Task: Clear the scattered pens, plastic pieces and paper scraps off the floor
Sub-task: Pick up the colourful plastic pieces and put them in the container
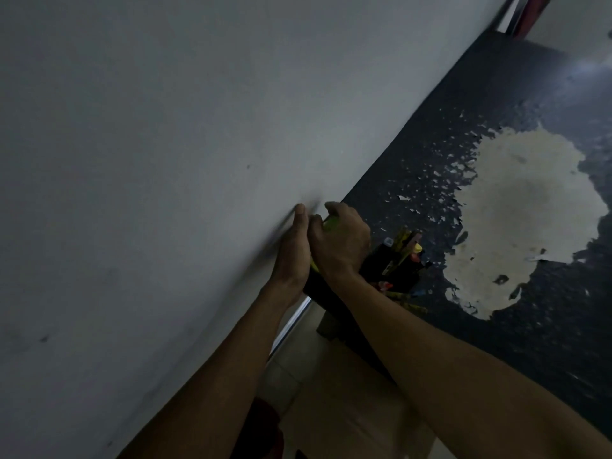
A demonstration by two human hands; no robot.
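Observation:
The scene is dim. My right hand (341,243) is curled round a yellow-green pen-like thing (331,223), of which only slivers show. My left hand (293,250) is pressed against it on the wall side, one finger pointing straight up along the wall. Its palm side is hidden, so its grip cannot be made out. Just right of my hands stands a black pen holder (394,260) with several coloured pens sticking out. A few more pens (397,294) lie beside its base on the dark tabletop (496,77).
A grey wall (165,144) fills the left and meets the tabletop edge. The tabletop has a large pale peeled patch (523,210). Tiled floor (331,409) shows below between my forearms, with a dark reddish object (265,422) at the bottom.

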